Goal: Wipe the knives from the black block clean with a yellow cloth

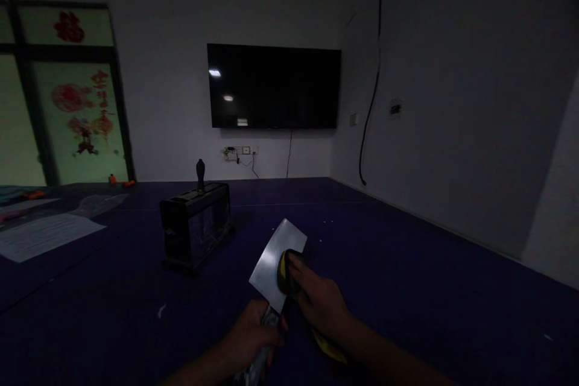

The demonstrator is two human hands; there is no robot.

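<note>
Right of the black stand (176,235) and nearer the camera, a broad cleaver (270,260) is held tilted over the dark blue table (407,289), blade end pointing away from the camera. L hand (251,330), also nearer than the stand, is closed round the cleaver's handle (257,365). R hand (323,303), farther right of the stand, holds a folded yellow-and-black cloth (283,272) under bent fingers, pressed to the blade face; whether the fingertips also reach the blade's far side can't be told.

Hazards (judged): (1) Long edge facing the stand is prob. the sharp one, since the handle sits nearer the opposite edge; if R fingers slip off the cloth stand-ward, bare skin could meet it. (2) L index finger lies close to the blade's heel; a twist of the handle, e.g. from uneven cloth pressure, could bring finger & corner together. (3) Cloth's loose end hangs below R wrist, on the side away from the stand; if it snags, the padding btwn fingers & steel may shift. (4) Blade & stand are apart, but a wide swing could strike the stand or the dark knob (200,174) on top. Dim light makes edges hard to read, adding to each risk.
</note>
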